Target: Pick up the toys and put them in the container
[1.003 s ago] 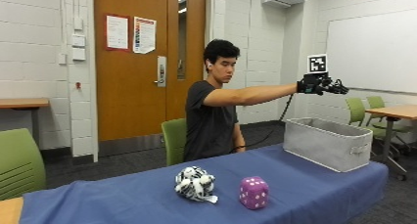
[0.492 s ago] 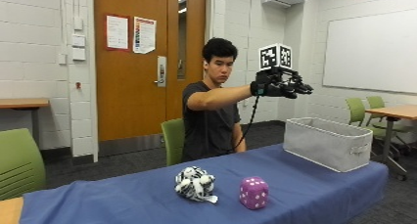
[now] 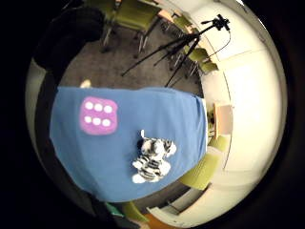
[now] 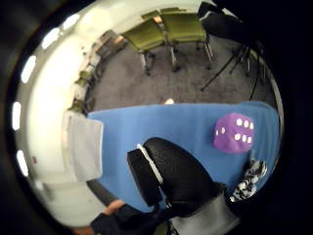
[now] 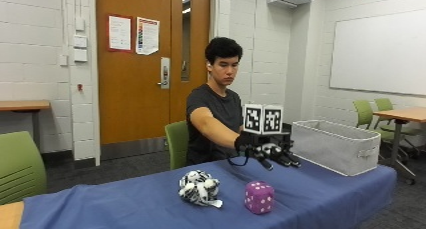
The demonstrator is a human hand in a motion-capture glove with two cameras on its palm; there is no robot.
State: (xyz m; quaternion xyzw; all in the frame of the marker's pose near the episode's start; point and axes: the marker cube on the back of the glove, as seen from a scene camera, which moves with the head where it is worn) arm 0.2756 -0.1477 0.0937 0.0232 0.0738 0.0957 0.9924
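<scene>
While the person sat behind the blue-covered surface (image 5: 133,204) in the outside view, the gloved right hand (image 5: 269,154) hung in the air above it, fingers stretched forward and relaxed, holding nothing. A purple plush die (image 5: 259,197) sat on the cloth below and slightly in front of that hand, apart from it. Just beside the die, toward the middle of the surface, lay a black-and-white striped plush toy (image 5: 198,187). The grey fabric container (image 5: 335,146) stood at the far end of the surface, well apart from both toys; whether anything lay in it could not be told.

From the little finger side palm view, the blue cloth (image 3: 157,109) spread below, with the die (image 3: 97,115) showing six white dots on top and the striped toy (image 3: 152,160) lying near it, not touching.

From the thumb side palm view, a black gloved finger (image 4: 171,174) curved across the foreground over the cloth (image 4: 146,127). The die (image 4: 235,132) sat beyond it, the striped toy (image 4: 248,178) close beside the die, and the container (image 4: 85,144) stood at the opposite end of the surface.
</scene>
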